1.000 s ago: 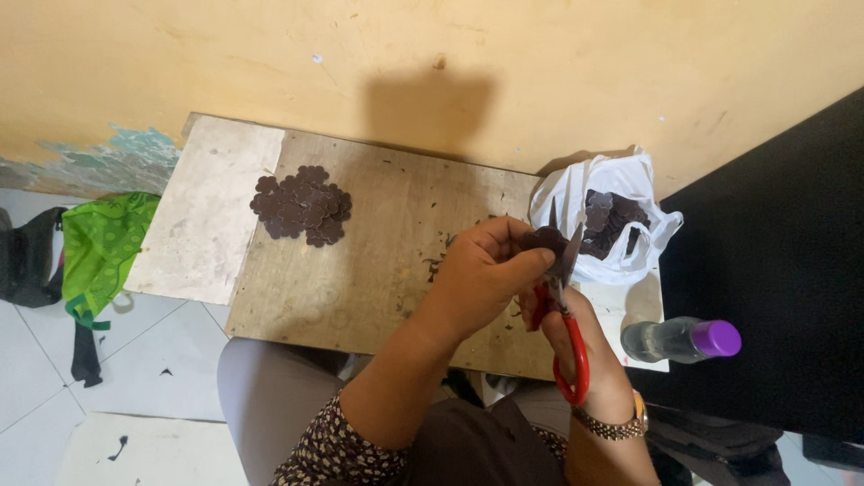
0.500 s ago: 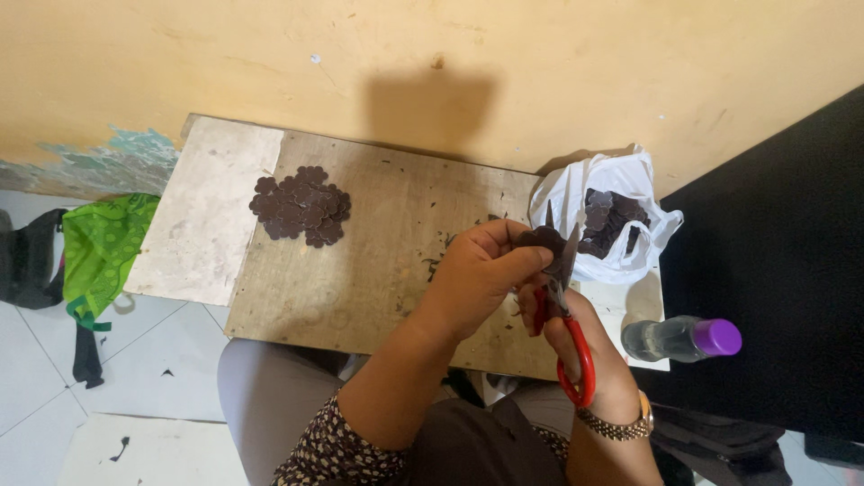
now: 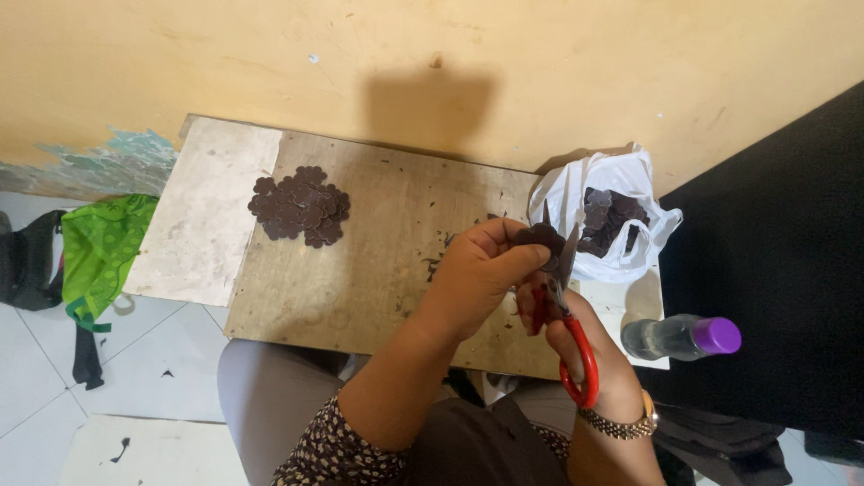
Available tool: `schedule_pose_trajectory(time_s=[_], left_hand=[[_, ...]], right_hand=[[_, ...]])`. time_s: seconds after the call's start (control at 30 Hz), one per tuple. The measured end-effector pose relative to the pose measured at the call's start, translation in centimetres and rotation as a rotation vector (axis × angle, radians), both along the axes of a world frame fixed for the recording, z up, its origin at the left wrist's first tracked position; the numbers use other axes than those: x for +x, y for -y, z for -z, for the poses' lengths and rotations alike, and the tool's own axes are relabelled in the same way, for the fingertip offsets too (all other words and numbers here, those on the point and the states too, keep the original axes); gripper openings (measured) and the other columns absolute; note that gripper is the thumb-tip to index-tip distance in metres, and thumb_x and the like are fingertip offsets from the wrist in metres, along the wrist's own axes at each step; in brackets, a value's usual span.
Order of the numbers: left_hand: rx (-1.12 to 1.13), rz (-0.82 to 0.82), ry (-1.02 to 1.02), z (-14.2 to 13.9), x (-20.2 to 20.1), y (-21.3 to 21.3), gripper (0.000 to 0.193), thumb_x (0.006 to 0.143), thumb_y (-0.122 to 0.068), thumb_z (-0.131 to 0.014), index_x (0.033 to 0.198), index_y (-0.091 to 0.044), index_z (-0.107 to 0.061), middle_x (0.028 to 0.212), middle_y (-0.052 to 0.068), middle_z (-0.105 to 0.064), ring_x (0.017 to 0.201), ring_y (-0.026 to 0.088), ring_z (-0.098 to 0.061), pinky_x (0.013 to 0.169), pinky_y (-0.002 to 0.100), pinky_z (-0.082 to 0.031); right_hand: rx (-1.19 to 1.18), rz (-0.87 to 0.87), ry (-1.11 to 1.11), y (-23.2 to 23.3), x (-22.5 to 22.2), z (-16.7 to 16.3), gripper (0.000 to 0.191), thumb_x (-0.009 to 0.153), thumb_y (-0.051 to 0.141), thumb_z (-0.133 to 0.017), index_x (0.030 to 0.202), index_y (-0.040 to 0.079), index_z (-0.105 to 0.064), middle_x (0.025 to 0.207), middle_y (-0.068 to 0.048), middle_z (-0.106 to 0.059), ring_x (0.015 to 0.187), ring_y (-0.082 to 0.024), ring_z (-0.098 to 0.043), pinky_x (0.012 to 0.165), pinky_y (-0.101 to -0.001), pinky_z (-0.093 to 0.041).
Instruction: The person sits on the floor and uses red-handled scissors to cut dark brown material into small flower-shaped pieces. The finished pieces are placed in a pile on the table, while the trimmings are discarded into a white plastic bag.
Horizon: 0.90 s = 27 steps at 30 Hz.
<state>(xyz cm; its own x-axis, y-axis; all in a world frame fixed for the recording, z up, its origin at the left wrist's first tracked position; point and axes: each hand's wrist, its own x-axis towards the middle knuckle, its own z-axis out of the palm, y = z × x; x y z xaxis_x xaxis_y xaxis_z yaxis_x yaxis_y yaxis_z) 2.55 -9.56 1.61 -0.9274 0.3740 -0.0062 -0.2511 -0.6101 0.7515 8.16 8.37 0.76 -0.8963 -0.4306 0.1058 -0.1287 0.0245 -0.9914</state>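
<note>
My left hand (image 3: pixel 481 274) pinches a small dark brown flower-shaped piece (image 3: pixel 540 238) above the wooden board (image 3: pixel 378 270). Red-handled scissors (image 3: pixel 569 324) sit in my right hand (image 3: pixel 589 355), their blades up against the piece's right edge. A pile of the same dark brown flower-shaped pieces (image 3: pixel 301 205) lies on the board at the left. At the right, an open white plastic bag (image 3: pixel 612 216) holds more dark pieces.
A clear bottle with a purple cap (image 3: pixel 679 336) lies at the board's right end. A green bag (image 3: pixel 99 256) and a black bag (image 3: pixel 27 261) rest on the white tile floor at the left. A yellow wall (image 3: pixel 450 54) stands behind; dark cloth (image 3: pixel 774 270) fills the right.
The scissors' blades have shifted slightly along the piece between my hands; both hands stay in nearly the same place.
</note>
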Motion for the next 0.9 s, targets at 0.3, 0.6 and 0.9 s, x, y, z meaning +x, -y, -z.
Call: schedule_pose_trajectory(time_s=[0.3,0.6,0.9], left_hand=[[-0.004,0.001,-0.018,0.5,-0.2,0.1,0.010,0.094,-0.005,-0.067,0.101,0.002,-0.065,0.084,0.005,-0.069,0.068,0.011,-0.064,0.063,0.027,-0.052],[-0.032,-0.035,-0.035,0.2,-0.1,-0.3,0.010,0.095,-0.005,-0.068,0.101,0.003,-0.066,0.084,0.005,-0.069,0.069,0.010,-0.063,0.062,0.025,-0.052],[0.013,0.045,-0.056,-0.5,0.2,-0.6,0.008,0.097,-0.003,-0.067,0.100,0.002,-0.063,0.075,0.008,-0.067,0.053,0.013,-0.061,0.046,0.028,-0.051]], right_hand=[[0.081,0.047,0.008,-0.5,-0.5,0.6,0.033,0.092,0.027,-0.060,0.111,0.001,-0.058,0.096,-0.005,-0.054,0.086,-0.016,-0.049,0.077,-0.0305,-0.044],[0.001,0.111,-0.025,0.0,-0.2,0.9,0.054,0.100,0.057,-0.060,0.102,0.002,-0.059,0.089,-0.002,-0.051,0.083,-0.014,-0.046,0.073,-0.0283,-0.040],[0.001,0.129,-0.043,0.3,0.0,0.7,0.068,0.100,0.065,-0.052,0.115,-0.001,-0.060,0.097,-0.006,-0.059,0.090,-0.017,-0.054,0.082,-0.0324,-0.045]])
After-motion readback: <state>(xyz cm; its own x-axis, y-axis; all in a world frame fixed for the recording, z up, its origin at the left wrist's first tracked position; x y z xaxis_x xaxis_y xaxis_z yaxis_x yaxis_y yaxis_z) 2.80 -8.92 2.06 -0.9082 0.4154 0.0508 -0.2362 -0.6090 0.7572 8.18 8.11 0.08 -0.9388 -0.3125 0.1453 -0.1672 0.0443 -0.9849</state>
